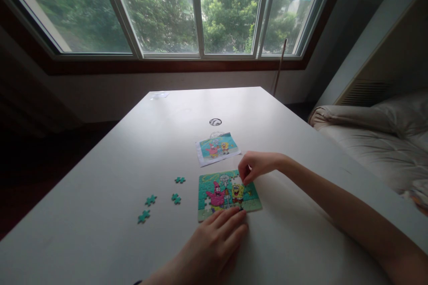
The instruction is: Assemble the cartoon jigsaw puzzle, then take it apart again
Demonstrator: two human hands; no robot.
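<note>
A cartoon jigsaw puzzle (217,189) lies on the white table, mostly filled in, with gaps at its upper right and lower left. My left hand (217,236) rests flat with fingers stretched over the puzzle's near edge. At the upper right gap, my right hand (256,166) has its thumb and fingertips pinched together, touching or just over the puzzle. Whatever is between those fingertips is hidden. Several loose teal puzzle pieces lie to the left, among them one piece (179,180), another (176,198) and a third (143,217).
Just beyond the puzzle lies a printed reference picture (219,147) on white paper. A round black-and-white mark (215,122) shows farther up the table (174,129). A padded couch or bed (368,142) stands on the right, and a window (197,13) is ahead.
</note>
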